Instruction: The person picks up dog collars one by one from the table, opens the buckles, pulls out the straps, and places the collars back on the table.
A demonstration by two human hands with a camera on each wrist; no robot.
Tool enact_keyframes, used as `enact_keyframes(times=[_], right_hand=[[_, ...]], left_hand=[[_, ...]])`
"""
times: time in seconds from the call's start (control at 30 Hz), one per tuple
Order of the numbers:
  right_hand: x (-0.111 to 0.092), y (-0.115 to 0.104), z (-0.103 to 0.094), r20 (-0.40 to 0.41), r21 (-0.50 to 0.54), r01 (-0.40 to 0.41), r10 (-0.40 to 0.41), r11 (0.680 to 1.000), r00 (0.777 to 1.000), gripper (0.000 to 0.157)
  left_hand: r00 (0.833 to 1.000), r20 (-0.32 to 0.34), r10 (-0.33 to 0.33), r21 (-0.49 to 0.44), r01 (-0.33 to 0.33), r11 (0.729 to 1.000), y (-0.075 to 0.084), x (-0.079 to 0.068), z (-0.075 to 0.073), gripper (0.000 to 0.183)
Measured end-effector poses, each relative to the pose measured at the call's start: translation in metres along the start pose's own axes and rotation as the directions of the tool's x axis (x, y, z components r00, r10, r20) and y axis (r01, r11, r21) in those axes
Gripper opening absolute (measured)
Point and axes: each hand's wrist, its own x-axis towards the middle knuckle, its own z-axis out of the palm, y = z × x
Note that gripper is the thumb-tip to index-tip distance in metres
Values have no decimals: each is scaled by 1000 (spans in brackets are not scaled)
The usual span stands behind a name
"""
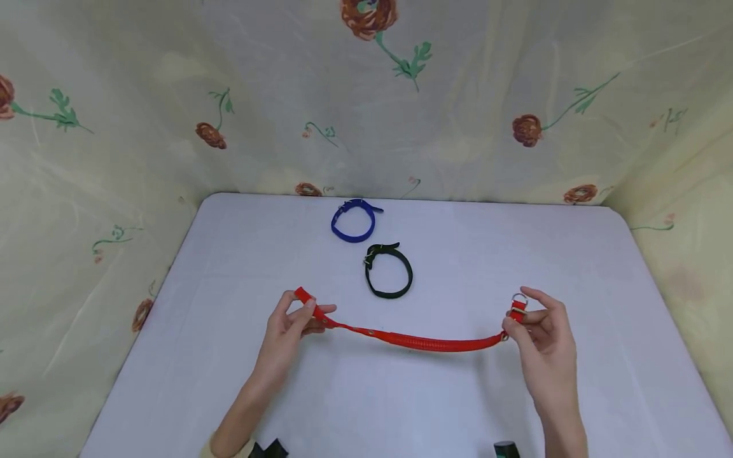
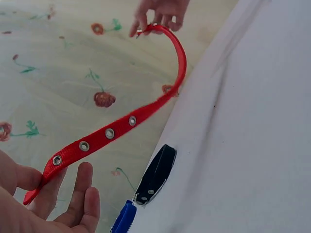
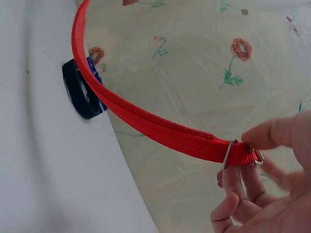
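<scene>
An unbuckled red collar [image 1: 435, 344] stretches in a sagging curve between both hands, above the white table. Near its holed tip, the left hand [image 1: 288, 327] pinches the strap between thumb and fingers; metal eyelets line this end in the left wrist view. The right hand [image 1: 545, 340] pinches the opposite end by the buckle [image 3: 260, 158], where a metal ring [image 3: 229, 154] also shows. Beyond the strap lies a black collar [image 1: 389, 294], fastened into a loop. Farther back is a blue collar [image 1: 353, 238], likewise looped. Neither hand touches these two.
The white table [image 1: 229, 254] has rounded back corners. Flower-patterned sheeting [image 1: 458, 127] hangs behind it and at both sides. Dark objects poke in at the bottom edge by each forearm.
</scene>
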Motion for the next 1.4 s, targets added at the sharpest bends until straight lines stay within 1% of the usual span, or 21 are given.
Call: enact_keyframes(times=[0.07, 0.1, 0.17, 0.2, 0.23, 0.3, 0.33, 0.37, 0.43, 0.5, 0.53, 0.57, 0.6, 0.67, 0.77, 0.83, 0.9, 1.0, 1.07, 1.2, 1.4], right_hand=[[4, 1, -1, -34, 94, -88, 91, 992, 995, 68], [7, 2, -2, -43, 149, -135, 142, 980, 989, 71], [11, 4, -3, -57, 252, -216, 237, 943, 970, 75], [14, 5, -4, -65, 300, -248, 279, 921, 958, 73], [16, 6, -5, -70, 329, -269, 307, 905, 949, 71], [19, 8, -6, -87, 335, -288, 334, 897, 939, 63], [21, 10, -7, -100, 325, -289, 336, 900, 936, 59], [22, 11, -7, -112, 305, -287, 334, 908, 936, 54], [24, 15, -7, -136, 236, -268, 305, 934, 943, 47], [26, 20, -7, -179, 107, -226, 243, 968, 954, 40], [26, 22, -6, -196, 31, -204, 206, 979, 959, 38], [27, 25, -6, -214, -49, -183, 169, 982, 962, 37], [27, 27, -6, -230, -123, -167, 136, 978, 964, 38], [29, 32, -5, -256, -258, -154, 87, 954, 963, 39], [33, 39, -5, -252, -356, -163, 73, 920, 965, 41], [37, 44, -4, -230, -403, -169, 79, 900, 970, 41], [40, 48, -3, -194, -439, -166, 88, 883, 977, 42], [45, 55, 2, -131, -488, -157, 105, 859, 986, 44], [48, 60, 4, -94, -516, -145, 112, 844, 989, 44], [53, 65, 8, -40, -562, -120, 118, 818, 992, 45], [55, 72, 12, -10, -585, -80, 91, 807, 996, 43]], left_hand=[[1000, -7, 6, -27, -7, 1000, -1, 2, -5, 29], [1000, -13, 7, -36, -7, 999, -2, 2, -7, 27], [999, -32, 5, -56, -7, 998, -3, 5, -12, 23], [999, -44, 5, -63, -8, 998, -4, 6, -14, 21], [999, -54, 4, -71, -8, 997, -4, 7, -16, 21], [997, -72, 2, -70, -7, 998, -5, 9, -19, 21], [996, -85, -3, -66, -3, 998, -5, 9, -20, 20], [995, -98, -8, -57, 3, 998, -5, 10, -21, 21], [993, -118, -22, -41, 17, 999, -5, 12, -23, 22], [990, -136, -31, -11, 30, 999, -5, 14, -24, 22], [989, -146, -33, 10, 35, 999, -5, 15, -24, 22], [988, -151, -32, 38, 38, 999, -5, 16, -24, 23], [987, -157, -28, 71, 39, 997, -5, 17, -24, 22], [986, -169, -14, 141, 38, 989, -5, 19, -23, 21], [984, -178, 8, 249, 37, 968, -4, 22, -23, 20], [984, -178, 16, 302, 39, 953, -5, 24, -24, 19], [984, -178, 16, 357, 49, 933, -7, 27, -26, 19], [984, -180, 7, 415, 70, 907, -11, 31, -29, 19], [984, -176, 6, 439, 73, 895, -15, 35, -31, 20], [988, -152, 18, 470, 56, 881, -21, 41, -34, 24], [994, -107, 30, 540, 33, 841, -27, 44, -38, 22]])
